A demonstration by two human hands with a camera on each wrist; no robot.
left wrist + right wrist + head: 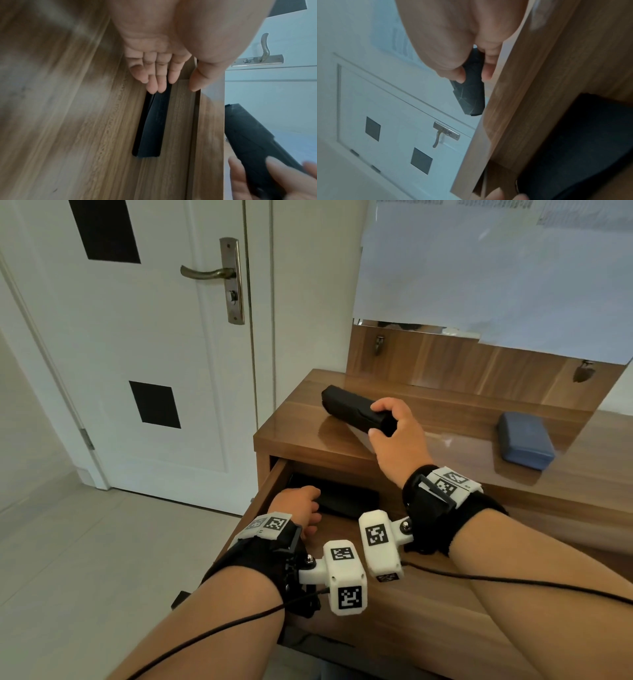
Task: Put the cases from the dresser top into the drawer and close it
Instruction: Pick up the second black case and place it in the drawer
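So 1 black case [346, 501] already in drawer [274, 484], L hand [298, 508] relaxed on it. R hand [394, 426] gripping 2nd black case [356, 409]; blue case [525, 440] still on dresser top [308, 436], drawer not closed yet.

Black case [356, 411] lifted; blue case [525, 441] lying flat

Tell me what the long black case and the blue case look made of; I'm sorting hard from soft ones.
Long black case, gripped by the right hand: matte and faintly textured, probably fabric or leatherette over a stiff shell. Blue case on the dresser top: rounded, dull sheen, likely moulded plastic or covered hard shell.
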